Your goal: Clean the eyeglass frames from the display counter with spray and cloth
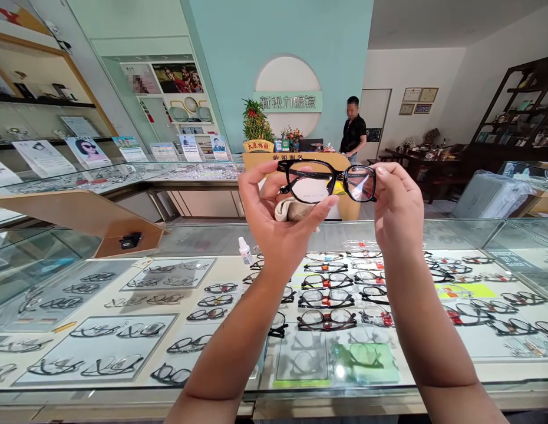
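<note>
Both my hands hold up a pair of black-framed eyeglasses (338,171) above the glass display case (221,235). My left hand (283,218) grips the left side of the frame, its thumb stretched under the lens. A crumpled pale cloth (293,209) is tucked in that same palm. At the other end, my right hand (398,200) pinches the frame's right edge between thumb and fingers. Behind my left wrist, a small white spray bottle (245,251) stands on the glass top. Rows of eyeglasses (327,299) lie inside the case below my forearms.
A slanted wooden panel (119,221) rises at the left of the case. Farther back are another glass counter (177,172) and a wooden cashier desk (251,162). One person (354,129) in a dark shirt stands beside that desk. A plastic-wrapped box (490,194) is at the right.
</note>
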The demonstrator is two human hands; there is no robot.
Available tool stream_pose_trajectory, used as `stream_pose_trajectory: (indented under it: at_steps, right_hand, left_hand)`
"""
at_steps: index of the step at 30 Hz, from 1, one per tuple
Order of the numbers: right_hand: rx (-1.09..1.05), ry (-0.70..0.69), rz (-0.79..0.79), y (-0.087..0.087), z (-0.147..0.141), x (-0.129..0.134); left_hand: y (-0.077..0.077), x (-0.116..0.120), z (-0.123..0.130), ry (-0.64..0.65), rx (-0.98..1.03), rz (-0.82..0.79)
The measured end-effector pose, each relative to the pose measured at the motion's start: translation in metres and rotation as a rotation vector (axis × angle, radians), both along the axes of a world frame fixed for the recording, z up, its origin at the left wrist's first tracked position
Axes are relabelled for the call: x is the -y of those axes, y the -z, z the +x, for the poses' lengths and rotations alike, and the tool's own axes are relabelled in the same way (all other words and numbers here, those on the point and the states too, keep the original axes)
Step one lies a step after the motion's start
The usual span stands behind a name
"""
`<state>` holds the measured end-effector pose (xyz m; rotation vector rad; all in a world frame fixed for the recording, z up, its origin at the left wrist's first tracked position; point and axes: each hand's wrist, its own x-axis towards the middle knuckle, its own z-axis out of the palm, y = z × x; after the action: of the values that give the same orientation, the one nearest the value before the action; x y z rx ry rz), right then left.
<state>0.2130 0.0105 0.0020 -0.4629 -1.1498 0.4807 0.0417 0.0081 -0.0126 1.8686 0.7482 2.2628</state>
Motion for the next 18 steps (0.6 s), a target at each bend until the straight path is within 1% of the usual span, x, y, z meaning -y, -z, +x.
stream_pose_trajectory:
  at_steps: [2,4,5,7,8,10,12,14,18]
  right_hand:
    - [-0.006,-0.018,-0.002,-0.001,0.000,0.000]
    - [-0.013,-0.042,0.015,-0.002,0.000,0.001]
    - [-0.022,-0.062,0.031,-0.002,0.000,0.002]
    - [-0.028,-0.109,0.062,-0.003,0.001,0.002]
    - [-0.019,-0.122,0.072,-0.003,0.001,0.002]
    - [0.033,-0.098,0.090,-0.002,0.000,0.002]
    - [0.128,-0.028,0.128,0.000,-0.003,0.003]
    - [0.243,0.038,0.194,0.002,-0.006,0.004]
    - [0.433,0.167,0.318,0.002,-0.009,0.009]
  left_hand:
    - [-0.001,0.001,0.002,0.021,0.018,0.007]
    - [-0.003,0.002,0.002,0.082,0.062,-0.018]
    - [-0.004,0.002,0.001,0.127,0.094,-0.053]
    - [-0.008,0.001,-0.002,0.249,0.177,-0.176]
    - [-0.009,0.000,-0.004,0.332,0.225,-0.254]
    - [-0.013,-0.004,-0.007,0.551,0.309,-0.421]
    - [-0.017,-0.007,-0.008,0.787,0.355,-0.566]
    - [-0.020,-0.009,-0.009,0.987,0.368,-0.688]
    - [-0.022,-0.010,-0.008,1.276,0.389,-0.910]
